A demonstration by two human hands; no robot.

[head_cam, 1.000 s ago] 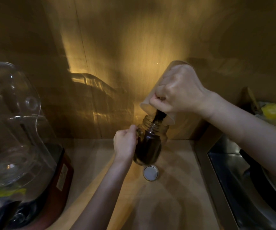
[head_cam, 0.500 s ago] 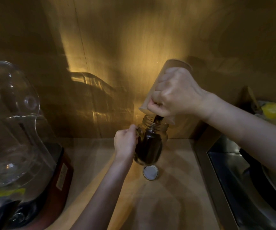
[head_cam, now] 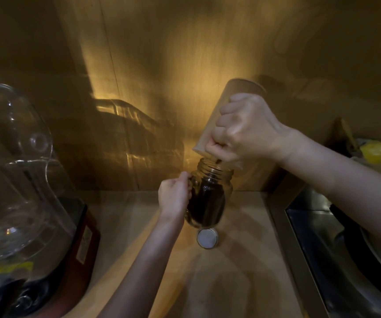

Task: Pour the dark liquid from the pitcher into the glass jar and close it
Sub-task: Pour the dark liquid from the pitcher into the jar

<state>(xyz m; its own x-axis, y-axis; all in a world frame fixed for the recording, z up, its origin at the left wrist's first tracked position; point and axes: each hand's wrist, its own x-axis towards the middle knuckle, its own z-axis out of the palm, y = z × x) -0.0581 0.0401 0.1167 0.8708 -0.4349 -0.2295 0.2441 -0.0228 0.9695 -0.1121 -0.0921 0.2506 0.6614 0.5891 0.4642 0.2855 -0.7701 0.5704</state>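
Note:
A glass jar (head_cam: 209, 203) with a side handle stands on the wooden counter (head_cam: 230, 271), mostly filled with dark liquid. My left hand (head_cam: 174, 195) grips the jar's handle. My right hand (head_cam: 242, 129) holds a pale pitcher (head_cam: 221, 111) by its handle, tipped steeply bottom-up with its rim over the jar's mouth. Only a thin dark trickle shows at the rim. The jar's round lid (head_cam: 207, 238) lies flat on the counter just in front of the jar.
A blender with a clear dome cover (head_cam: 17, 171) on a red base (head_cam: 79, 244) fills the left side. A steel sink (head_cam: 336, 244) with dark cookware lies to the right, something yellow (head_cam: 377, 152) behind it. A wooden wall rises close behind.
The pitcher has tipped further upright over the jar and the dark stream has thinned. The liquid level in the jar is slightly higher. My left hand has stayed on the handle.

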